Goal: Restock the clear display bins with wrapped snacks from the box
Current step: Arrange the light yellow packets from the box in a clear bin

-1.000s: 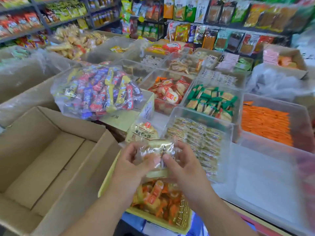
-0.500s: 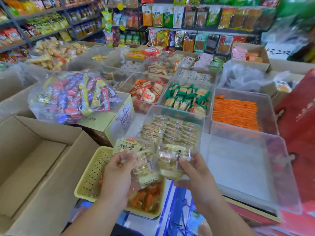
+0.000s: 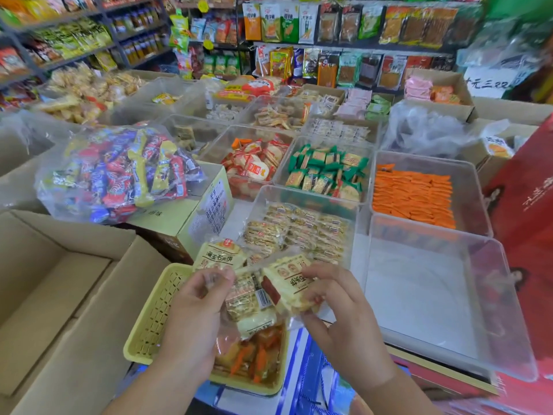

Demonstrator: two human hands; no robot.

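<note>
My left hand [image 3: 197, 313] and my right hand [image 3: 338, 310] both grip a clear bag of wrapped snacks [image 3: 257, 298] above a yellow basket [image 3: 152, 319]. The cream packets in the bag carry red labels. Just beyond the bag stands a clear bin [image 3: 305, 196] partly filled with similar pale wrapped snacks [image 3: 299, 229]. To its right sits a clear bin [image 3: 449, 235] with a bare white floor. An open cardboard box [image 3: 59, 283] lies at the left, and its inside looks bare.
Behind are clear bins of green-wrapped snacks [image 3: 326, 172], red-and-white snacks [image 3: 254, 166] and orange packets [image 3: 413, 193]. A bag of mixed colourful candies [image 3: 119, 172] rests on a yellow carton [image 3: 206, 211]. A red box [image 3: 526, 205] stands at the right. Shelves of goods line the back.
The view has shifted left and up a little. My hands have turned the snack bag, and a cream packet with a red label now faces up at my right hand.
</note>
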